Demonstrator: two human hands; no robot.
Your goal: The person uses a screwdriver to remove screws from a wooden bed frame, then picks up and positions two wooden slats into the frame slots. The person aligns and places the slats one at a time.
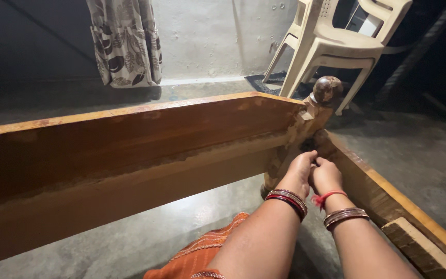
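Note:
Both of my hands reach into the inside corner of a wooden bed frame. My left hand (299,170) and my right hand (327,173) are pressed together, fingers curled at the joint below the corner post (305,121), which is topped by a round knob (328,89). What the fingers grip is hidden. The long end board (130,134) runs off to the left and the side rail (383,194) runs toward the lower right. Bangles sit on both wrists, with a red thread on the right one.
Stacked cream plastic chairs (336,41) stand behind the corner post. A patterned curtain (125,41) hangs at the back wall. A loose wooden block (421,248) lies on the rail at the lower right. Orange cloth (202,253) covers my lap. The floor is grey concrete.

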